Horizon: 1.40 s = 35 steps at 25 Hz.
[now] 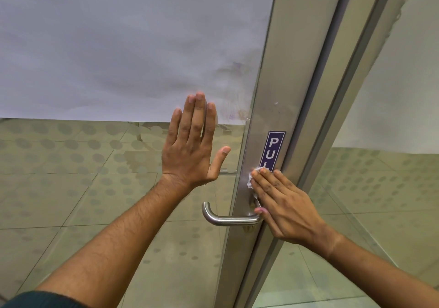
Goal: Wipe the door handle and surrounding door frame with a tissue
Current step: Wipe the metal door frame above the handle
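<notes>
A brushed steel lever handle [223,218] sticks out to the left from the metal door frame [278,94]. My right hand [287,203] lies flat on the frame just above the handle's base and presses a crumpled white tissue [251,181] against the metal; only the tissue's left edge shows past the fingers. A purple PULL sticker [273,147] sits right above the fingertips, its lower end covered. My left hand [192,146] rests flat and spread on the glass pane [118,189] left of the frame, holding nothing.
The pane's upper part [118,46] is frosted, with smudges [235,108] near the frame. Through the lower glass a tiled floor shows. A second frame profile [351,70] and another glass panel [392,189] stand on the right.
</notes>
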Tool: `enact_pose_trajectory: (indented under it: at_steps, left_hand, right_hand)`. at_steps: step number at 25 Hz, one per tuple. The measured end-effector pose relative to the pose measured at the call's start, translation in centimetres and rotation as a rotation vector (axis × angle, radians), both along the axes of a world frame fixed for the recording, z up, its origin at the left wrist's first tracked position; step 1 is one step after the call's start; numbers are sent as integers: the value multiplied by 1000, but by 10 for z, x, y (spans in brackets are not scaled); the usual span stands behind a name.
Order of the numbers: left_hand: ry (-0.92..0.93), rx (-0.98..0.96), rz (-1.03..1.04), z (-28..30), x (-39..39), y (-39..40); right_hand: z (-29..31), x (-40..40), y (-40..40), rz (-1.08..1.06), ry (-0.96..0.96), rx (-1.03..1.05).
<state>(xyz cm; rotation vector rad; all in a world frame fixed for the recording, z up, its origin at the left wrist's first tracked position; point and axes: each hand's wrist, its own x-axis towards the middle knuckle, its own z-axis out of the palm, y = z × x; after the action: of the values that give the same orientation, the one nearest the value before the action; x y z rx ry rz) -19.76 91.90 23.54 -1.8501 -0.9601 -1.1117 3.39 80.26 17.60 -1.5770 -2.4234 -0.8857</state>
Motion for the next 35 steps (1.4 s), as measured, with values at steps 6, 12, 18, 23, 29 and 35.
enact_pose_trajectory:
  at_steps: [6,12,18,23,29,35]
  left_hand:
    - [-9,-8,-4,-1,1,1]
    - [-7,-5,-4,-1,1,1]
    - [-3,-12,-10,-1,1,1]
    - [0,-10,-2,-1,0,2]
    - [-4,-10,1,0,1,1]
    - [-8,-7,10,-1,1,1]
  right_hand:
    - [-6,-19,7,-55,138,47]
    - [-10,-3,0,-9,37,-27]
    - [0,-16,13,-21,131,63]
    - [-4,3,4,60,12,24]
    - [-9,-15,11,11,165,131]
    - [-14,-12,11,44,124,83]
